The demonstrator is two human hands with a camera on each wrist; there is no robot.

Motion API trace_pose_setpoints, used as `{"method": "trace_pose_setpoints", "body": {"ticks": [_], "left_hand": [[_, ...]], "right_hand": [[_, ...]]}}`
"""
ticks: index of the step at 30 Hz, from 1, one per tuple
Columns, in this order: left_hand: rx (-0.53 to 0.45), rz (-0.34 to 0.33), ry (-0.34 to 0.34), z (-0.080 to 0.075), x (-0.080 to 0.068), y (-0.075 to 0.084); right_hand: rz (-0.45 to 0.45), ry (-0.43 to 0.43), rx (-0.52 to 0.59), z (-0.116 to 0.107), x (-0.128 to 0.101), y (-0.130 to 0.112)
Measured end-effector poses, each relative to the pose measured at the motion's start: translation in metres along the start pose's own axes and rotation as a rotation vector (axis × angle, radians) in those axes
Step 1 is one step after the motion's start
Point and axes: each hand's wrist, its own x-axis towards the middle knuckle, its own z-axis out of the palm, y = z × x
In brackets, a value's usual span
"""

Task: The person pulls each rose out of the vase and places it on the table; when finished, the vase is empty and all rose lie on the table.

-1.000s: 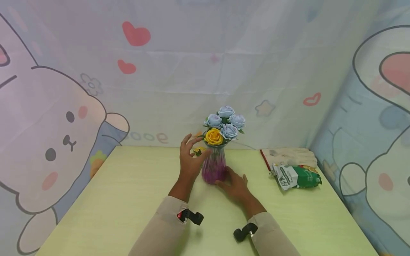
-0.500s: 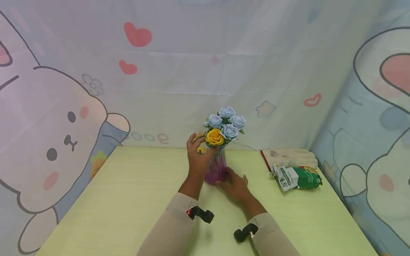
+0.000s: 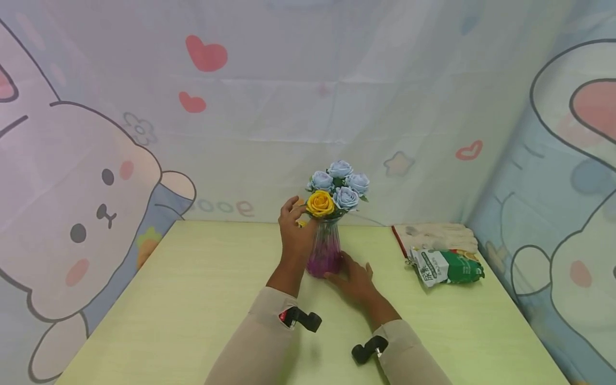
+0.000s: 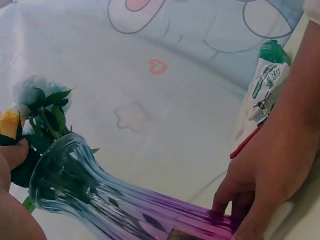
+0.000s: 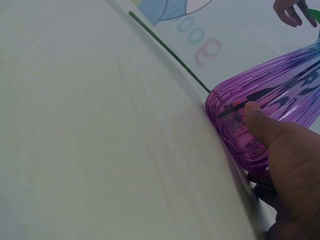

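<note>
A ribbed glass vase [image 3: 324,248], clear at the neck and purple at the base, stands mid-table with blue roses [image 3: 340,182] and one yellow rose [image 3: 321,203] in it. My left hand [image 3: 294,227] is at the vase mouth; its thumb [image 4: 12,155] presses the leaves under the yellow rose [image 4: 7,122] and its fingers curl round the stem. My right hand [image 3: 355,278] grips the vase's base [image 5: 270,105], with the thumb [image 5: 267,127] flat on the glass. The vase [image 4: 100,195] is upright on the pale green table [image 3: 192,299].
A loose green stem [image 5: 170,50] lies on the table behind the vase. A green-and-white packet [image 3: 447,266] and pale gloves [image 3: 435,234] sit at the back right. Cartoon bunny curtains [image 3: 96,203] close off the table's far and side edges.
My left hand has moved right from beside the vase to the yellow rose and its spread fingers have closed on the stem. The right hand and the vase have stayed put.
</note>
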Motion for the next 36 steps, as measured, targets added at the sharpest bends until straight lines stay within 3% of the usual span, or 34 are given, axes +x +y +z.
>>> {"method": "trace_pose_setpoints", "body": {"ticks": [9, 17, 24, 29, 36], "left_hand": [[0.003, 0.145, 0.023, -0.012, 0.007, 0.011], [-0.051, 0.165, 0.041, -0.020, 0.008, 0.017], [0.002, 0.211, 0.171, -0.021, 0.011, 0.015], [-0.010, 0.185, 0.243, -0.019, 0.012, 0.016], [-0.083, 0.126, 0.178, -0.019, 0.012, 0.019]], "right_hand": [[-0.014, 0.006, 0.007, -0.002, 0.000, -0.001], [0.002, -0.021, 0.017, -0.001, 0.001, 0.001], [0.009, -0.036, -0.002, 0.000, 0.001, 0.002], [0.012, -0.027, 0.001, 0.001, 0.001, 0.001], [0.009, -0.016, 0.010, -0.001, -0.001, -0.002]]}}
